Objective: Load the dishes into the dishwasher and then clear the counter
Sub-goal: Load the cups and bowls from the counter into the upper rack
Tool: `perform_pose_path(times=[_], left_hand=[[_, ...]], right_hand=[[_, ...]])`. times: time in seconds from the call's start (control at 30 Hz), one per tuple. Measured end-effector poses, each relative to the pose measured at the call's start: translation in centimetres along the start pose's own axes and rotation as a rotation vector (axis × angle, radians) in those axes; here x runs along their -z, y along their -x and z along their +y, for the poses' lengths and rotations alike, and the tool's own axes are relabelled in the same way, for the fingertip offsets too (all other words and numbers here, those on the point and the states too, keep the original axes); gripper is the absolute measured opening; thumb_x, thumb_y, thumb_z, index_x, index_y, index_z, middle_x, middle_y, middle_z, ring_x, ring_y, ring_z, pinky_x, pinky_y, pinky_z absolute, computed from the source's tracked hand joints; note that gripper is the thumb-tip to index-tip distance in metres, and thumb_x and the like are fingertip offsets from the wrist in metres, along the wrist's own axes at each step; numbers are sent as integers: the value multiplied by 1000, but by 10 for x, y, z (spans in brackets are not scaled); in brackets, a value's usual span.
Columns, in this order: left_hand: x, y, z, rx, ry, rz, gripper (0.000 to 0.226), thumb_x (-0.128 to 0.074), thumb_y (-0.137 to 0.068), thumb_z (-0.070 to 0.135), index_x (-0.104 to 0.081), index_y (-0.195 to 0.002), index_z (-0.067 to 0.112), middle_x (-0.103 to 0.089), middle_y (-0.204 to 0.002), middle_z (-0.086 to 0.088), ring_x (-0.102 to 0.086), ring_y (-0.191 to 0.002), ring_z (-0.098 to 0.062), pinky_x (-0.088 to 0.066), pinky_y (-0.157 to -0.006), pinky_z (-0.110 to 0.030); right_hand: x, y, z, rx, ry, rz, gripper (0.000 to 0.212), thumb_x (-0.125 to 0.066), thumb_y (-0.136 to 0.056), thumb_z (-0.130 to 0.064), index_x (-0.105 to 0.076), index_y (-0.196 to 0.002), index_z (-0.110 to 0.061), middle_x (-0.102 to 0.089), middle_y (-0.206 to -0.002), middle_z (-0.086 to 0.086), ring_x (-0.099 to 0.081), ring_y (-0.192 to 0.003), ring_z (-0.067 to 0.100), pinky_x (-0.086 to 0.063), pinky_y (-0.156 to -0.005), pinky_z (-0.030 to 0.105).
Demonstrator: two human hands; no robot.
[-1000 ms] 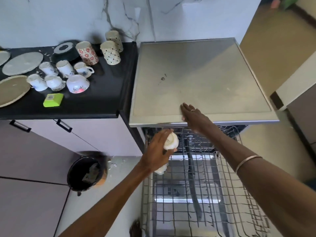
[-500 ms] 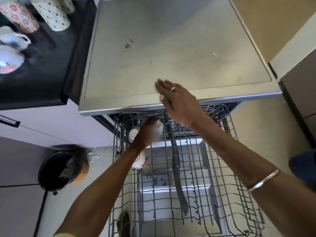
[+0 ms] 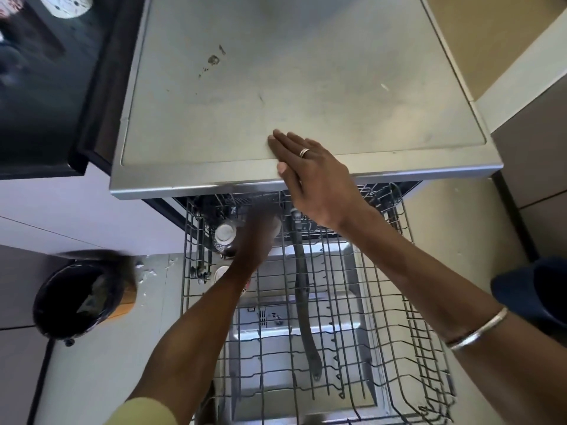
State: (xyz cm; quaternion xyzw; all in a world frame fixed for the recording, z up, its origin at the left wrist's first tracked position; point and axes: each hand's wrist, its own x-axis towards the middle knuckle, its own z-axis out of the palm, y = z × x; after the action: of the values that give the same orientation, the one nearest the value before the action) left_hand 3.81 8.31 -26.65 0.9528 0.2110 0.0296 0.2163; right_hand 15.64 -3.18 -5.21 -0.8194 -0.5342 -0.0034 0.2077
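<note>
The dishwasher's wire upper rack [image 3: 383, 302] is pulled out below its steel top [image 3: 276, 72]. My left hand [image 3: 257, 237], blurred, reaches into the rack's far left corner and grips a white cup [image 3: 277, 224], mostly hidden by the fingers. Just left of it an upturned patterned cup [image 3: 225, 234] sits in the rack. Part of another cup [image 3: 221, 271] shows beside my forearm. My right hand [image 3: 313, 176] rests flat on the front edge of the steel top, fingers straight.
The black counter [image 3: 36, 87] lies at the upper left, with a dotted mug [image 3: 66, 4] at the frame's edge. A black-lined bin [image 3: 76, 299] stands on the floor to the left. A grey spray arm [image 3: 302, 286] runs under the rack.
The view has dropped and closed in on the dishwasher. My left hand carried the white cup deeper into the rack's back left corner. My right hand stayed on the top edge.
</note>
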Motion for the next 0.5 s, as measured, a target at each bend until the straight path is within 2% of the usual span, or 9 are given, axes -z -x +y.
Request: perform_pose_path(times=[0.13,0.23,0.3,0.37,0.5], left_hand=[[7,6,2,12,16,-23,86,-70,-70,3,-37,-147,21,-42,-148,-9,-32,-137,-37,-38,-106,-47],[12,16,7,-29,80,26,88,-73,-73,2,-34,-150,19,-32,-156,-10,-26,-144,-34,-30,-114,-46],[26,30,12,-56,162,100,75,-69,-80,-2,-39,-147,15,-36,-154,-13,-31,-143,-32,-29,-118,-41],[52,47,17,-119,262,197,53,-61,-86,-6,-53,-136,12,-49,-145,-11,-44,-136,-24,-29,-117,-27],[137,85,6,-362,269,366,25,-60,-88,-5,-68,-111,2,-65,-121,-14,-59,-115,-23,-45,-106,-27]], right_hand=[[-2,-1,-1,-14,-5,12,47,-30,-106,-30,-36,-151,-19,-36,-156,-2,-30,-146,14,-24,-121,33],[0,0,-3,-24,-18,-7,47,-31,-106,-28,-36,-151,-18,-35,-156,0,-29,-146,15,-22,-121,33],[3,0,-6,-33,-44,-33,47,-33,-105,-26,-34,-152,-17,-34,-157,1,-27,-147,17,-20,-122,34],[7,-2,-8,-59,-63,-80,48,-34,-105,-24,-31,-153,-17,-30,-158,1,-24,-148,18,-17,-122,37],[17,-9,-17,-157,-31,-254,55,-36,-105,-17,-16,-156,-21,-13,-163,-4,-9,-151,15,-6,-121,36]])
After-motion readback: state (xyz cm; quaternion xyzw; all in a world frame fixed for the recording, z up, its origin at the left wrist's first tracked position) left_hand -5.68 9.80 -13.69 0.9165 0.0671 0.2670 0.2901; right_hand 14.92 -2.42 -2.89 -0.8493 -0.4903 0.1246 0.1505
